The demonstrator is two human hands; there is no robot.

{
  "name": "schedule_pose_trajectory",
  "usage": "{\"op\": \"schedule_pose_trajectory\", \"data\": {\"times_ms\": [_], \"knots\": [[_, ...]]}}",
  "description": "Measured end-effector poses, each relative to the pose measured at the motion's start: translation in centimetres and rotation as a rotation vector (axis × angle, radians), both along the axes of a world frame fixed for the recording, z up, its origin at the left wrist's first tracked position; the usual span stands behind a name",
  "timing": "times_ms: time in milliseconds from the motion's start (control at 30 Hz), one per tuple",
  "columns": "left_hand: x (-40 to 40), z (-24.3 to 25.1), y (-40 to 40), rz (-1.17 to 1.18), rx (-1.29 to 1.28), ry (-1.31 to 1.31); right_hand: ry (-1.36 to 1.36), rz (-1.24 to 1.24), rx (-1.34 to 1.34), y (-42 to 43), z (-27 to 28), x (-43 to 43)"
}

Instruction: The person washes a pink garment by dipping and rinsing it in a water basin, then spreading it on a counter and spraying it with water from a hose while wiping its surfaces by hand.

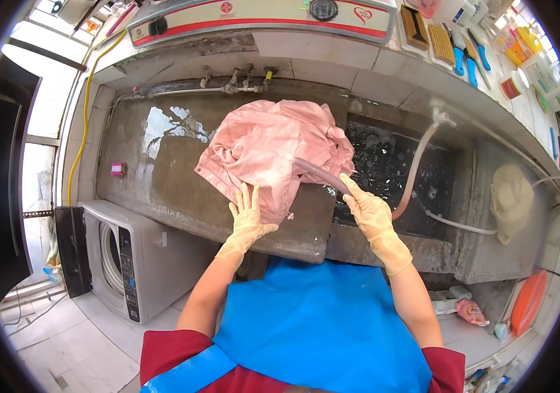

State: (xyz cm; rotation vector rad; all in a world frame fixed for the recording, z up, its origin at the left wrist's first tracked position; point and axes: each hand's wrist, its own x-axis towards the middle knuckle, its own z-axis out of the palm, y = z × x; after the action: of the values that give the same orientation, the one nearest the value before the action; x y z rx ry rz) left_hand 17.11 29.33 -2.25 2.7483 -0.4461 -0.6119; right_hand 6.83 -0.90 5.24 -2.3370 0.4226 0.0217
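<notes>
A crumpled pink garment [270,142] lies on the wet stone washing slab [177,206]. My left hand [249,221], in a pale yellow rubber glove, rests with spread fingers on the garment's lower edge. My right hand [368,211], gloved alike, is closed around a hose [320,173] near its end. The hose end points at the middle of the garment, and water seems to come out of it there. Right of the slab is a basin of dark water [393,182], with a second stretch of hose [417,157] running down from a tap [442,118].
Metal taps [236,84] line the back wall. Brushes [441,44] and blue-handled tools [471,64] lie on the right ledge. A small pink item [118,169] sits on the slab's left. A front-loading washing machine [152,255] stands lower left, a wet beige cloth [511,201] far right.
</notes>
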Motion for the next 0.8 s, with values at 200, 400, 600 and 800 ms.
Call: {"op": "schedule_pose_trajectory", "data": {"times_ms": [200,400,600,800], "knots": [[1.6,-6.7,2.8,-0.117,-0.093,-0.154,0.125,0.100,-0.165,2.0,0.1,-0.5],[8.1,1.9,2.7,0.027,-0.880,-0.197,0.038,-0.114,-0.065,-0.2,0.2,-2.6],[17.7,15.6,-8.8,-0.232,-0.833,-0.085,-0.157,-0.302,0.005,-1.5,0.6,-4.0],[21.5,8.8,-16.3,-0.586,-0.259,-0.229,-0.058,-0.325,-0.023,-1.9,0.6,-4.1]]}}
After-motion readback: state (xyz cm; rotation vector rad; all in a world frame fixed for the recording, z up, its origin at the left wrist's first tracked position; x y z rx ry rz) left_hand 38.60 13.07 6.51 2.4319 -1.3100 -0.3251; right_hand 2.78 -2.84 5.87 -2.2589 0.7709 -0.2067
